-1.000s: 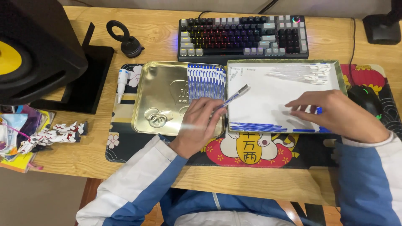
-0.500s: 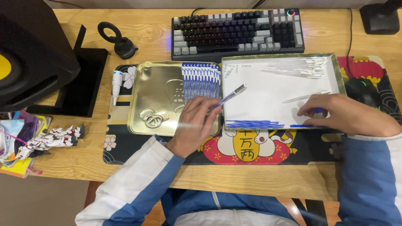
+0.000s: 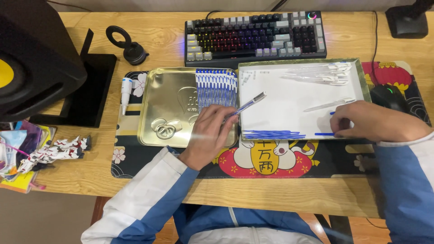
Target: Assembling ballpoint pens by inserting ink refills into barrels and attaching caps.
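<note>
wooden desk with a big printed desk mat (image 3: 135, 162) over it, and the action is all in the middle. left hand (image 3: 209, 135) is pinched shut on a clear pen (image 3: 246, 105) with blue inside, holding it near the back end so the tip angles up and right over the edge of the white-lined tray (image 3: 280, 95). that pen looks light, stiff and kinda slick plastic, so i'd guess a fingertip pinch mid-barrel is the way to hold it, not much force needed. right hand (image 3: 368, 122) lies curled on the tray's lower right corner, fingers closed around something small and blue, can't really tell what. along the tray's bottom edge there's a row of thin blue refills (image 3: 273, 134), and a few empty clear pen barrels (image 3: 323, 74) lie up near the top. just left of that tray sits a gold tin lid (image 3: 167, 106), touching it, with a neat row of finished blue-and-white pens (image 3: 216, 86) lined up at its right side. further out: mechanical keyboard (image 3: 255, 38) behind, black mouse (image 3: 388, 96) to the right, black speaker (image 3: 36, 58) on the far left, and a small white tube (image 3: 125, 90) by the tin.
</note>
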